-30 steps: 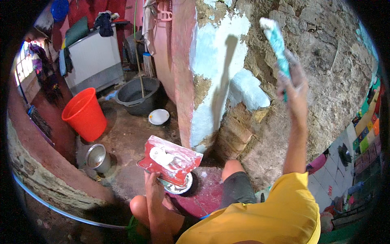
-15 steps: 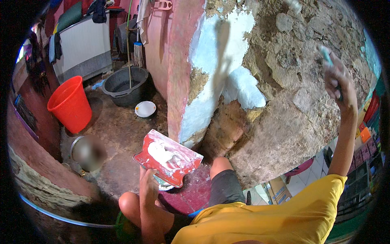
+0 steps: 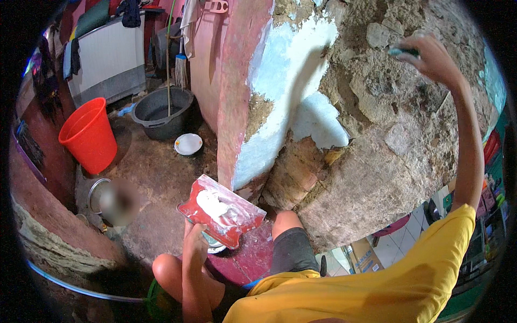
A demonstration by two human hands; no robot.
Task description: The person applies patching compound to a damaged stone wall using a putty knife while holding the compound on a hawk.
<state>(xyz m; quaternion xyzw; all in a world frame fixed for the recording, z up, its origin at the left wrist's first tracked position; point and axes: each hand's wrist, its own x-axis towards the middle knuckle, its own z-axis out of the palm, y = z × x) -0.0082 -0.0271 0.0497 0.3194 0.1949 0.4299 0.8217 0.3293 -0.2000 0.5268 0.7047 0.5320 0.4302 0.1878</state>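
My left hand [image 3: 195, 239] grips a red plastering board [image 3: 204, 212] from below and holds it out over the floor. A heap of white putty [image 3: 215, 207] lies on the board, and more is smeared along its far edge. Raised at the upper right, my right hand [image 3: 431, 56] is closed round a small tool with a teal handle [image 3: 404, 52]; its working end cannot be made out. Behind that hand stands a rough, bare stone wall [image 3: 388, 161]. White and pale-blue coating [image 3: 291, 70] covers the wall's corner strip, where an arm's shadow falls.
On the floor to the left are a red bucket [image 3: 89, 137], a dark grey tub [image 3: 161, 110] with a stick in it, and a small white lidded container [image 3: 188, 144]. A metal bowl [image 3: 98, 196] lies nearer. Beneath the board is a maroon surface [image 3: 242, 261].
My right hand has swung left and upward along the wall, and the tool now points left. My left hand and the board have barely moved.
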